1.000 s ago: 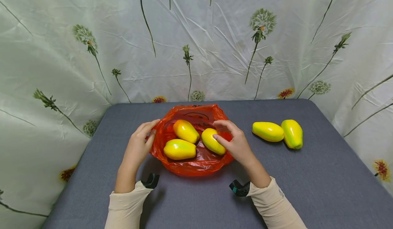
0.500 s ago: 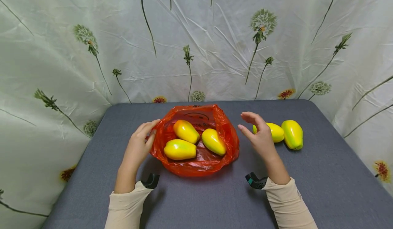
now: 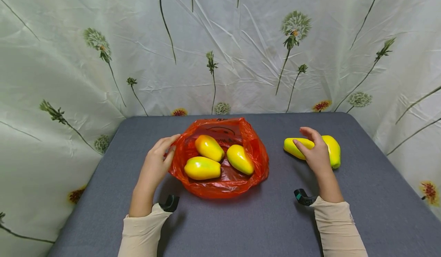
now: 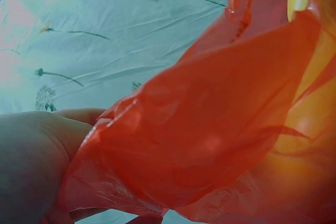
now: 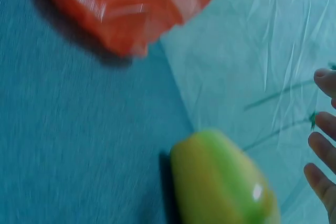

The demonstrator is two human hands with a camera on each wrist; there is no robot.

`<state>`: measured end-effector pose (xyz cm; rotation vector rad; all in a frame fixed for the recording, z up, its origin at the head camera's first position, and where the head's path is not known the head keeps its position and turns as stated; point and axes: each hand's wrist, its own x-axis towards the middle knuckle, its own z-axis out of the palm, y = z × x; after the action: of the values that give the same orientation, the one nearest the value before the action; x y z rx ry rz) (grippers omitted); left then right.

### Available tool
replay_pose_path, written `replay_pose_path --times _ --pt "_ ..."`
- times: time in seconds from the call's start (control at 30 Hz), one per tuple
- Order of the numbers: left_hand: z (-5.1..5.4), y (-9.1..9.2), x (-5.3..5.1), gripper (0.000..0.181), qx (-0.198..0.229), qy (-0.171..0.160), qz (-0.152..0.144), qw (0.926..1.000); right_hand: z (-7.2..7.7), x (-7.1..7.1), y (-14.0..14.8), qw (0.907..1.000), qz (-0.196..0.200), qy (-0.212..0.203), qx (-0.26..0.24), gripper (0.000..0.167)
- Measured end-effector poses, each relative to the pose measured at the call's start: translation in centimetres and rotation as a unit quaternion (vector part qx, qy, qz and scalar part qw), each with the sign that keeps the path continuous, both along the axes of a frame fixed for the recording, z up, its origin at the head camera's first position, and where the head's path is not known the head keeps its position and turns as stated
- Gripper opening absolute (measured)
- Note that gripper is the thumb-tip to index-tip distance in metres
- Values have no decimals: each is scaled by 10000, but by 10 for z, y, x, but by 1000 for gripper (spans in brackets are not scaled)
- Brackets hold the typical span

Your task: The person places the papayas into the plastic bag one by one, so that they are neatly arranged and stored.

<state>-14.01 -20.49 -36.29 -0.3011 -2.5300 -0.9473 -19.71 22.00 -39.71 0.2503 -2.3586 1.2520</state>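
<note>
A red plastic bag (image 3: pixel 220 191) lies with its mouth spread wide. Inside are three yellow, papaya-like fruits: a rear one (image 3: pixel 209 148), a front one (image 3: pixel 202 168) and a right one (image 3: pixel 240 159). My left hand (image 3: pixel 156 163) holds the bag's left rim; in the left wrist view red film (image 4: pixel 199 124) hides most of its fingers. My right hand (image 3: pixel 317 155) hovers over two more such fruits, thumb and fingers apart, nothing held. It partly covers the left fruit (image 3: pixel 292 148) and the right fruit (image 3: pixel 333 152). The right wrist view shows one green-streaked fruit (image 5: pixel 223 182) beside the spread fingers.
The grey cloth-covered table (image 3: pixel 234 230) carries everything. Behind it hangs a pale curtain (image 3: pixel 241 58) printed with dandelions and other flowers, which meets the table's back edge. Dark wrist-camera mounts (image 3: pixel 304 197) stick out inward from both sleeves.
My right hand has left the bag's right side and moved right to the two fruits outside. The bag's right rim has spread outward. My left hand stays put.
</note>
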Motion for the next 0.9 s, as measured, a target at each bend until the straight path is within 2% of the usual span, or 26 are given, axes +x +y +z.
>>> replay_pose_path --times 0.3,0.57,0.67,0.9 --pt "-2 0 -2 35 36 158 -80 9998 -16 -4 21 9966 -260 -707 340 51" --pt "-2 0 -2 35 47 165 -80 9998 -21 -1 30 9882 -182 -1352 692 58" --pt "-2 -1 -2 35 57 142 -75 9999 -22 -1 32 9871 -106 -1333 877 56" --pt "-3 -2 -2 36 52 163 -84 9998 -27 -2 34 9888 -160 -957 1133 50"
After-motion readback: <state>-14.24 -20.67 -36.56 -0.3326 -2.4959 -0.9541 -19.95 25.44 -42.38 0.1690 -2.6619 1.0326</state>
